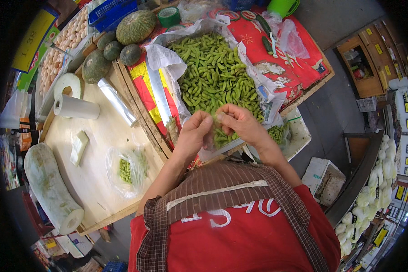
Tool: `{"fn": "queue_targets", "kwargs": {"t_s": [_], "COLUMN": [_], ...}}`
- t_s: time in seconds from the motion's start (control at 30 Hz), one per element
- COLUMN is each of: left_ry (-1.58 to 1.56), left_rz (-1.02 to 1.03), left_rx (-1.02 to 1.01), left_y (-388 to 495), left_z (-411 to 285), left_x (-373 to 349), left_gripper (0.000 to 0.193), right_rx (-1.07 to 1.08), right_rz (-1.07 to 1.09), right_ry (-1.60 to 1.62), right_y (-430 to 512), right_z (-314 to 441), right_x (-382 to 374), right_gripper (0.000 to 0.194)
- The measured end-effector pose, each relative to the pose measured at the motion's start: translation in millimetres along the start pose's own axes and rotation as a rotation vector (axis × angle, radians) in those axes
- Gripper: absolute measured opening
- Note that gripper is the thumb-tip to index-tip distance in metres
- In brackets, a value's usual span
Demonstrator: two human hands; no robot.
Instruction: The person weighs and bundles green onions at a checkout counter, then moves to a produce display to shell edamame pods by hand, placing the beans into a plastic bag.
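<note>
My left hand (pixel 199 128) and my right hand (pixel 241 124) meet over the near edge of a shallow box of green soybean pods (pixel 214 71). Between their fingertips is a small green soybean pod (pixel 216 116), mostly hidden by the thumbs and fingers. White plastic sacking (pixel 170 61) lines the box and folds over its rim. Left of the box lies a long knife (pixel 158 95) with a wrapped handle. A clear plastic bag (pixel 136 182) holding shelled green beans (pixel 125 170) sits on the wooden board, left of my left forearm.
On the wooden board (pixel 98 197) are a large winter melon (pixel 51 187), a cut melon piece (pixel 79 148), a plastic bag roll (pixel 76 106) and a foil-like roll (pixel 117 102). Several pumpkins (pixel 136 27) stand farther back. Cucumbers (pixel 263 25) and a peeler (pixel 273 44) lie on the red covering.
</note>
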State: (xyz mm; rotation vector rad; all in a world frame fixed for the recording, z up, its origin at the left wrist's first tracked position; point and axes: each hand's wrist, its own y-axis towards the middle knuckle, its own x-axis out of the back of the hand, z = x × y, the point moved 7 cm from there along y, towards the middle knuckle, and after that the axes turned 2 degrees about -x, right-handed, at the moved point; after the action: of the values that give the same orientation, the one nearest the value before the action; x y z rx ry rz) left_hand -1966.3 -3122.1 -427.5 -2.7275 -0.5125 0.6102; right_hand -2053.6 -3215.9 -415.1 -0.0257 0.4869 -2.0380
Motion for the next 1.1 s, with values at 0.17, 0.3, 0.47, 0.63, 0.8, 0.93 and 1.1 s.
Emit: {"fn": "queue_targets", "kwargs": {"t_s": [0.17, 0.3, 0.47, 0.63, 0.8, 0.93, 1.1], "left_ry": [-0.34, -0.553, -0.314, -0.338, -0.144, 0.811, 1.524], "left_rz": [0.063, 0.093, 0.077, 0.218, 0.051, -0.117, -0.187], "left_rx": [0.167, 0.356, 0.321, 0.329, 0.212, -0.161, -0.231], "left_y": [0.3, -1.0, 11.8, 15.2, 41.2, 76.6, 101.6], "left_z": [10.2, 20.6, 28.3, 27.5, -3.9, -22.5, 6.7], "left_x": [-5.2, -9.2, -7.3, -13.3, 27.0, 31.9, 7.4], "left_gripper": [0.02, 0.022, 0.02, 0.016, 0.017, 0.031, 0.036], "right_rx": [0.021, 0.254, 0.548, 0.276, 0.022, -0.126, 0.045], "right_rz": [0.007, -0.111, -0.292, -0.307, -0.443, -0.643, -0.622], "right_ry": [-0.018, -0.47, -0.978, -0.885, -0.828, -1.261, -0.751], "right_y": [-5.5, -14.9, -21.9, -29.2, -99.7, -145.4, -124.3], "right_z": [0.6, 17.3, 37.4, 24.1, 9.3, -1.2, 3.2], "right_x": [-4.7, -9.8, -20.8, 5.0, 106.8, 160.8, 141.9], "right_gripper": [0.018, 0.014, 0.013, 0.015, 0.023, 0.028, 0.028]}}
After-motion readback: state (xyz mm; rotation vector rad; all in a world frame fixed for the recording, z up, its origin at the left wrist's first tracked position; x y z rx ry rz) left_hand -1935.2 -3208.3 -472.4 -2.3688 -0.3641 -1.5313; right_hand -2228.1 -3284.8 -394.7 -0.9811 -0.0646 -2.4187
